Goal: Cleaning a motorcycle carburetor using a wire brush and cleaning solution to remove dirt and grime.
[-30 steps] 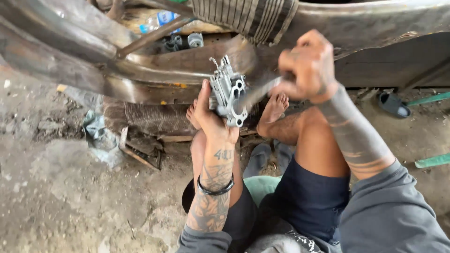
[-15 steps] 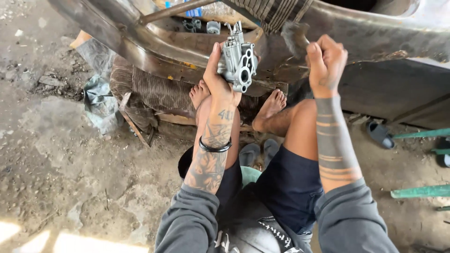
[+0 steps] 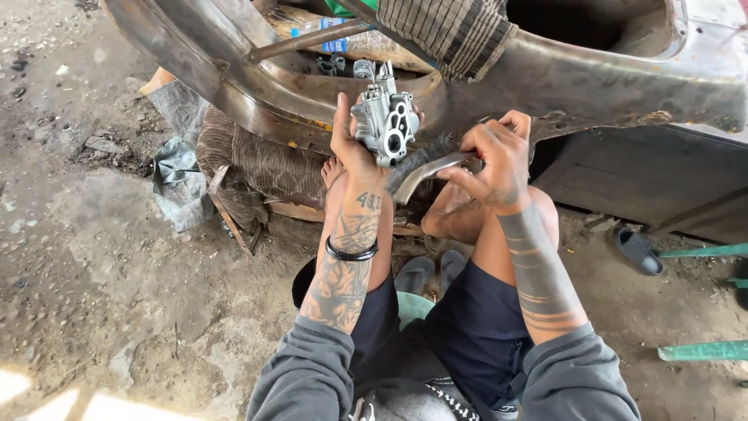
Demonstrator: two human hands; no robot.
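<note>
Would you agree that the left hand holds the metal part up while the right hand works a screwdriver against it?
Not quite: the tool is wrong. In the head view the right hand holds a brush, its dark bristles against the metal part, not a screwdriver. The rest stands: the left hand holds the part up.

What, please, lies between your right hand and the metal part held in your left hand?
In the head view, only the brush: the right hand grips its handle, and its bristles reach the metal part.
</note>
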